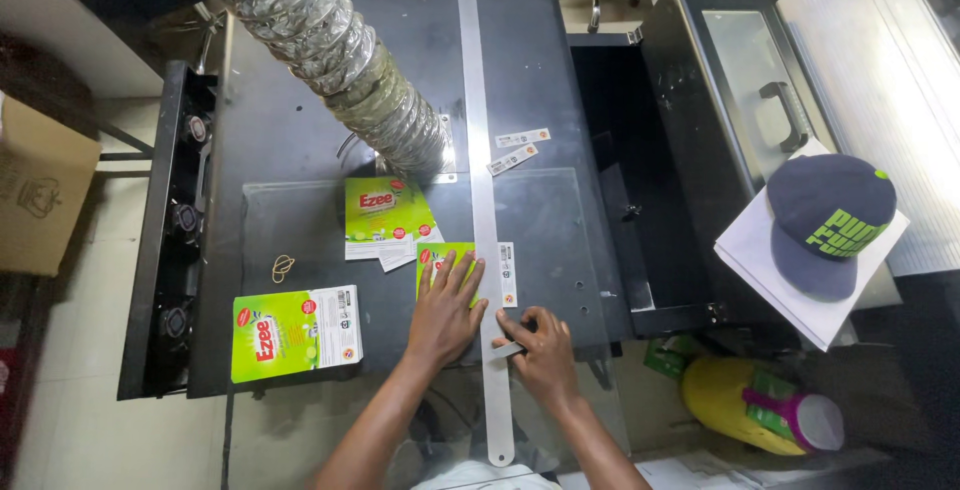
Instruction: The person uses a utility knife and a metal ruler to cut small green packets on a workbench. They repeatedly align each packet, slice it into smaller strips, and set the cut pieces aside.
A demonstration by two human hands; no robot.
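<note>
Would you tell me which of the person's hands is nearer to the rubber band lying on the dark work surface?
Left. The left hand presses flat on a green printed label, just right of the rubber band. The right hand is farther right, beyond the long metal ruler.

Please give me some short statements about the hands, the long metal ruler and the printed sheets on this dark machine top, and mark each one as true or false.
1. The left hand lies flat on a green printed sheet beside the metal ruler. True.
2. The right hand holds a pair of scissors. False: it grips a small blade-like tool, held against the ruler's edge.
3. The ruler lies across the machine top from the far side toward the person. True.
4. A cap rests on the green sheets. False: it rests on white paper to the right.
5. A rubber band lies left of the hands. True.
</note>
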